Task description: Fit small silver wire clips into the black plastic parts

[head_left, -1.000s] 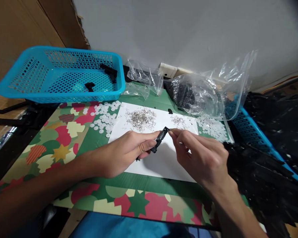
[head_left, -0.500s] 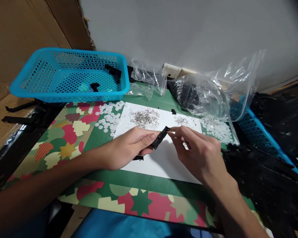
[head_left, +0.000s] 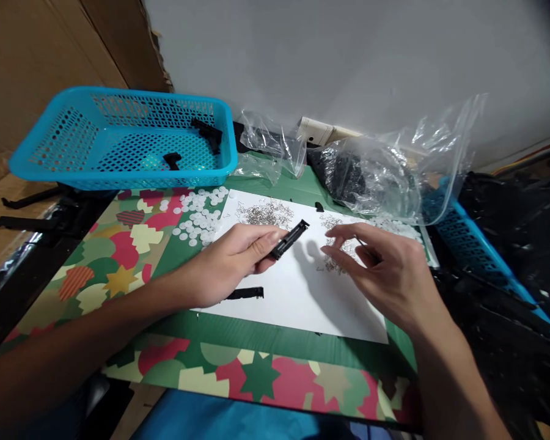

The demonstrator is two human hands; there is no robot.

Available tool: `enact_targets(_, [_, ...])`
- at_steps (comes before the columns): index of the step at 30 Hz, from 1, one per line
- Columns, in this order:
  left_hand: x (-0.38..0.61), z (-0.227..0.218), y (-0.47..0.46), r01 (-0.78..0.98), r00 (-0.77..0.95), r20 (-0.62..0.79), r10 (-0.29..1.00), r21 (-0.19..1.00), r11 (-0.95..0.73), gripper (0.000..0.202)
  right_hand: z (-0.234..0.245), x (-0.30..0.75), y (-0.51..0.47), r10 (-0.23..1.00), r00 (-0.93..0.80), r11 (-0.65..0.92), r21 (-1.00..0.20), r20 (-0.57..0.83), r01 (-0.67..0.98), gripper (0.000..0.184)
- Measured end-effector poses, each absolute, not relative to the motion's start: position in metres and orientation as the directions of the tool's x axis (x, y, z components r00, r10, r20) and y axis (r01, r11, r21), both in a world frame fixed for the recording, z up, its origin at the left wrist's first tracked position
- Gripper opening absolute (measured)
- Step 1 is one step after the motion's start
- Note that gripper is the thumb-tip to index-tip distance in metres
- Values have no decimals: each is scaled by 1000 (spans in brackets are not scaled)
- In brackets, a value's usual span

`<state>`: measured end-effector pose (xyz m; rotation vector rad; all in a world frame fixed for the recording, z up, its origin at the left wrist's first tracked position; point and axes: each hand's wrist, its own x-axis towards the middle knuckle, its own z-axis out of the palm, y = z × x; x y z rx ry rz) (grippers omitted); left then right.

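Note:
Between its thumb and fingers, my left hand (head_left: 233,260) grips a narrow black plastic part (head_left: 292,238), tilted up to the right above a white sheet of paper (head_left: 293,305). My right hand (head_left: 385,263) is apart from that part, with thumb and forefinger spread and nothing visible between them. Beneath its fingertips lies a scatter of tiny metal springs or wire clips (head_left: 337,263). A larger heap of the same small metal pieces (head_left: 268,212) is behind my left hand. Another black plastic part (head_left: 247,293) rests on the paper below my left wrist, partly hidden.
A blue basket (head_left: 119,178) with two black parts stands at the back left. White discs (head_left: 197,223) lie beside the paper, more at the right. Clear plastic bags (head_left: 389,177) lean by the wall. Black parts (head_left: 499,342) and another blue basket (head_left: 490,256) crowd the right side.
My right hand has drawn away from the black part to the right, its fingers now apart. My left hand has shifted slightly left and up, still holding the part.

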<state>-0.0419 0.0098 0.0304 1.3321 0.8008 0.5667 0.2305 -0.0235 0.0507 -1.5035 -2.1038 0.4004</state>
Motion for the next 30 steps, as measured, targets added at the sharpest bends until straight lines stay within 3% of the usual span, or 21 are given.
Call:
enact_targets(8, [-41, 33, 16, -8, 534, -304, 789, 931, 365, 37, 48, 251, -21, 943, -321, 224, -539, -91, 812, 13])
enact_targets(14, [-41, 36, 16, -10, 564, -361, 742, 896, 444, 40, 40, 240, -18, 924, -354, 222, -551, -145, 804, 17])
enact_targets(30, [-41, 40, 14, -15, 693, -361, 624, 858, 513, 29, 37, 234, -24, 837, -515, 438, -341, -183, 832, 16])
